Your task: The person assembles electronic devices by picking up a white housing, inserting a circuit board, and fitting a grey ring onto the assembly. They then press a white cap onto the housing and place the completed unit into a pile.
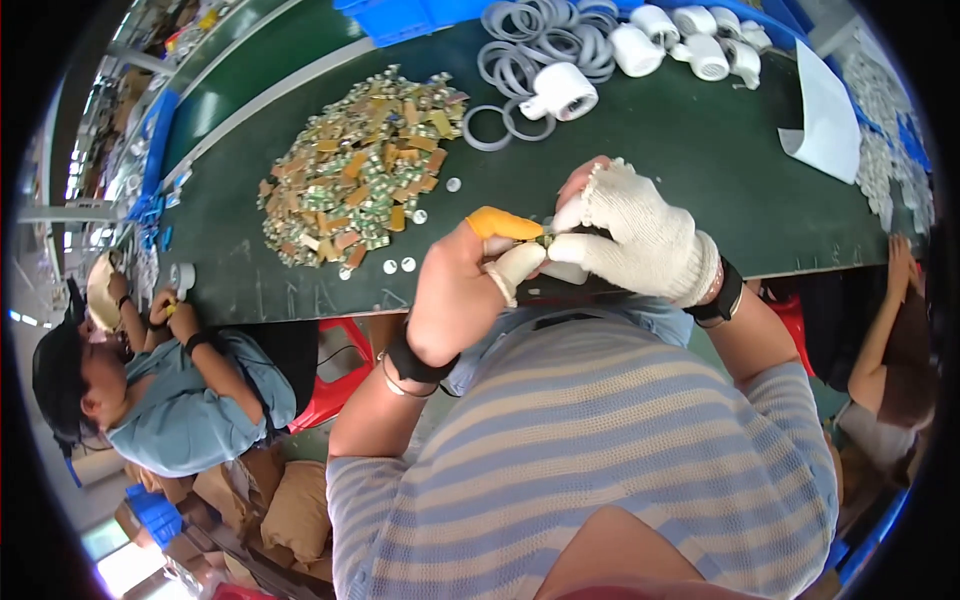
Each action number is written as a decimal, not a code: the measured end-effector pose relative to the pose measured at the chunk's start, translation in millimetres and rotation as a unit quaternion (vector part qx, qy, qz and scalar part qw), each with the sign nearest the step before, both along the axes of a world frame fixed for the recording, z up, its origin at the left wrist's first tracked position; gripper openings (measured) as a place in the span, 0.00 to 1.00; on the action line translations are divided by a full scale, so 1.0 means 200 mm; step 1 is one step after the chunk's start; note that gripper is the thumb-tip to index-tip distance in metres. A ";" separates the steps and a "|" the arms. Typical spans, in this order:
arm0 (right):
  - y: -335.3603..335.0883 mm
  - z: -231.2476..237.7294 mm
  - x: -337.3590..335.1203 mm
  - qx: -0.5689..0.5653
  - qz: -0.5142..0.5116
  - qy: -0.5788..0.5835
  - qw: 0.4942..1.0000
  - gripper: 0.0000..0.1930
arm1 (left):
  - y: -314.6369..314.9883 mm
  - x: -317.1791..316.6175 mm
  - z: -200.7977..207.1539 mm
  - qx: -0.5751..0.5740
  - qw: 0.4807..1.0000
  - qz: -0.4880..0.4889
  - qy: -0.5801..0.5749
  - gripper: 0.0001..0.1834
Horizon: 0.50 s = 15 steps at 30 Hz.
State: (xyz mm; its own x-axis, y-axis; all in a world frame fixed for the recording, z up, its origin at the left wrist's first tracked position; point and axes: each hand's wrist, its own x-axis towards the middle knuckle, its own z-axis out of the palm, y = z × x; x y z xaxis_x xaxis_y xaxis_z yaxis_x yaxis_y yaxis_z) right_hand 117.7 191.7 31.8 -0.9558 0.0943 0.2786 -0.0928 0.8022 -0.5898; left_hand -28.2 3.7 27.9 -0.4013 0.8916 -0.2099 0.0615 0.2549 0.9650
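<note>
My left hand (455,290), with an orange cot on one finger and a white one on the thumb, is closed in a pinch just above the table's near edge. My right hand (640,235) wears a white knitted glove with some fingertips bare, and its fingers are closed too. Between the two sets of fingertips is a small greenish circuit board (544,240), mostly hidden by them. A pale translucent piece (567,271) shows just under the fingers; whether it is held I cannot tell. A large heap of small green-and-tan circuit boards (350,170) lies beyond my left hand.
Grey rings (487,130) and white plastic housings (562,92) lie at the far side of the dark green table. Small white discs (408,265) are scattered by the heap. A white sheet (822,115) lies at right. Co-workers sit at left (190,390) and right (880,330).
</note>
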 end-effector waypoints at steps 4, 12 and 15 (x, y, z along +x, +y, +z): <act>0.02 -0.01 0.01 -0.068 -0.061 0.079 0.993 0.19 | -0.22 -0.25 0.17 0.082 0.970 0.174 0.151 0.14; 0.33 0.01 -0.24 0.027 -0.278 -0.010 0.960 0.23 | -0.69 -1.28 0.21 -0.053 0.863 0.335 0.374 0.14; 0.39 0.00 -0.33 0.081 -0.219 -0.064 0.970 0.26 | -0.73 -1.43 0.05 -0.059 0.865 0.316 0.386 0.25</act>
State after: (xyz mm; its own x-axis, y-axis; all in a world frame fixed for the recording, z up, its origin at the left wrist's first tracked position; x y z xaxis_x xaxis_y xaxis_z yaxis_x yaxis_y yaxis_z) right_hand 50.7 270.7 31.6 -0.8619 0.4638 0.2050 0.3437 0.8315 -0.4365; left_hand -314.5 -142.0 37.8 -0.8616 0.4340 0.2633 0.4884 0.5674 0.6629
